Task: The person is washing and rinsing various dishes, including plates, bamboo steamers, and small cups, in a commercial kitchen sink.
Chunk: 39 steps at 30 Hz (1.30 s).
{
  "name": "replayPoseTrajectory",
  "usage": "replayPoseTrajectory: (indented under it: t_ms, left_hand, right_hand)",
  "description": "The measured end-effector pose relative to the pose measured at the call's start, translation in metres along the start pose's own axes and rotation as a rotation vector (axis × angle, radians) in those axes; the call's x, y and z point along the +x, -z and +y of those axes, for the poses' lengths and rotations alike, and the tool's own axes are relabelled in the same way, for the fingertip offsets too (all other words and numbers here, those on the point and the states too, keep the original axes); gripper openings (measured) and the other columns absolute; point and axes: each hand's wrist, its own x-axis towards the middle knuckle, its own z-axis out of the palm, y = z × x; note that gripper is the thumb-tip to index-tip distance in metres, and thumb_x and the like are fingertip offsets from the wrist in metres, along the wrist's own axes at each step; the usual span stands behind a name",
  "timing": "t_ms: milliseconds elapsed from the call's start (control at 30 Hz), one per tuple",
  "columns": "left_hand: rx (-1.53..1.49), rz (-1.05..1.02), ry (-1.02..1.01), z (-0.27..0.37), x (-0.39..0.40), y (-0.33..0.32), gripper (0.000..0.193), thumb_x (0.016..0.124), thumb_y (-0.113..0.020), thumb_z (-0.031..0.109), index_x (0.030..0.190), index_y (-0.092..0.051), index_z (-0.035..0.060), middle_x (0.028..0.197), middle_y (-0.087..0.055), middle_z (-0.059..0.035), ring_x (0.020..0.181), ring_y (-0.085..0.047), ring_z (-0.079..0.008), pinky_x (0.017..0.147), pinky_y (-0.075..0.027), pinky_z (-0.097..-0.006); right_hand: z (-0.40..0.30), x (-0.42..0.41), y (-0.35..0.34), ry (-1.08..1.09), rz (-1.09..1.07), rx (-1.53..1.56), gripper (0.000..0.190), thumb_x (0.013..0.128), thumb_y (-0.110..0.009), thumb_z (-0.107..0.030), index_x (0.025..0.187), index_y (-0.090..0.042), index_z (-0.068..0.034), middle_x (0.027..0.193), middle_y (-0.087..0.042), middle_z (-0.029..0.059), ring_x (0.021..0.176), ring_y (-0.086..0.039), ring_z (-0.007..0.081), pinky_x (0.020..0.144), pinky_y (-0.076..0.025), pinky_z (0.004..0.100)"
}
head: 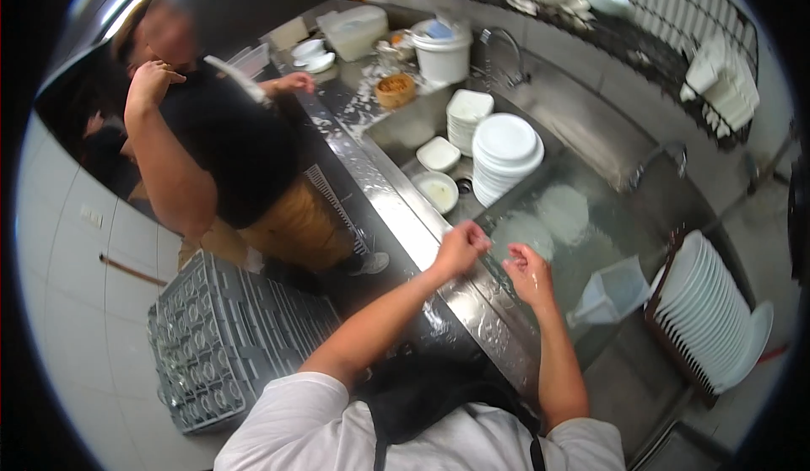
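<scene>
My left hand is above the metal rim between the two sink basins, its fingers curled loosely with nothing visible in them. Wet and empty, my right hand hangs over the near edge of the water-filled basin, fingers bent and apart. Pale round plates lie under the water. A translucent plastic container floats or stands partly in the water, right of my right hand. In the other basin are a tall stack of round white plates, a stack of square white dishes and a bowl with residue.
A co-worker stands at the left beside the counter. Stacked grey glass racks stand lower left. Plates fill a dish rack at the right. Two faucets and a wire shelf line the wall. A white bucket stands beyond the basins.
</scene>
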Motion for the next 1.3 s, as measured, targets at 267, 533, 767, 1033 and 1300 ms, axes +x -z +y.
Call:
replayPoseTrajectory:
  t_ms: [267, 533, 767, 1033, 1300]
  left_hand:
    - [0.207, -0.105, 0.042, 0.035, 0.003, -0.010, 0.019, 0.084, -0.072, 0.018, 0.081, -0.061, 0.0030, 0.066, -0.060, -0.0036, 0.060, -0.054, -0.0117, 0.057, -0.044, -0.0292]
    - [0.334, -0.344, -0.520, 0.064, -0.003, -0.078, 0.013, 0.077, -0.062, 0.003, 0.087, -0.069, 0.0041, 0.075, -0.064, -0.0140, 0.072, -0.063, -0.0280, 0.068, -0.051, -0.0382]
    - [0.120, 0.308, -0.585, 0.068, 0.089, 0.024, 0.008, 0.081, -0.064, 0.005, 0.088, -0.068, 0.0018, 0.078, -0.067, -0.0112, 0.068, -0.063, -0.0214, 0.063, -0.050, -0.0340]
    - [-0.137, 0.140, -0.136, 0.003, 0.043, 0.068, 0.012, 0.088, -0.064, 0.015, 0.092, -0.065, 0.0032, 0.083, -0.064, -0.0020, 0.077, -0.056, -0.0103, 0.073, -0.048, -0.0270]
    - [-0.651, 0.894, 0.616, -0.156, -0.130, 0.084, 0.003, 0.084, -0.060, 0.001, 0.086, -0.059, 0.0042, 0.075, -0.060, -0.0043, 0.063, -0.057, -0.0125, 0.056, -0.050, -0.0272]
  right_hand:
    - [0.015, -0.048, 0.066, -0.152, -0.017, -0.155, 0.032, 0.083, -0.069, -0.017, 0.110, -0.063, -0.001, 0.099, -0.069, 0.0188, 0.087, -0.069, 0.0287, 0.078, -0.053, 0.0370]
    - [0.018, -0.125, 0.108, -0.264, 0.182, -0.180, 0.030, 0.085, -0.067, -0.014, 0.110, -0.063, 0.002, 0.099, -0.069, 0.0196, 0.093, -0.068, 0.0277, 0.081, -0.052, 0.0354]
    - [0.004, -0.194, 0.117, -0.351, 0.463, -0.100, 0.024, 0.086, -0.065, -0.010, 0.105, -0.063, 0.004, 0.095, -0.069, 0.0153, 0.089, -0.067, 0.0203, 0.080, -0.051, 0.0308]
    - [-0.035, -0.251, 0.105, -0.445, 0.521, -0.189, 0.019, 0.091, -0.061, -0.008, 0.103, -0.059, 0.006, 0.095, -0.062, 0.0108, 0.089, -0.059, 0.0186, 0.081, -0.048, 0.0309]
    - [-0.031, -0.171, 0.094, -0.109, 0.276, -0.592, 0.026, 0.091, -0.065, -0.023, 0.095, -0.068, 0.003, 0.086, -0.068, 0.0198, 0.077, -0.064, 0.0293, 0.072, -0.051, 0.0389]
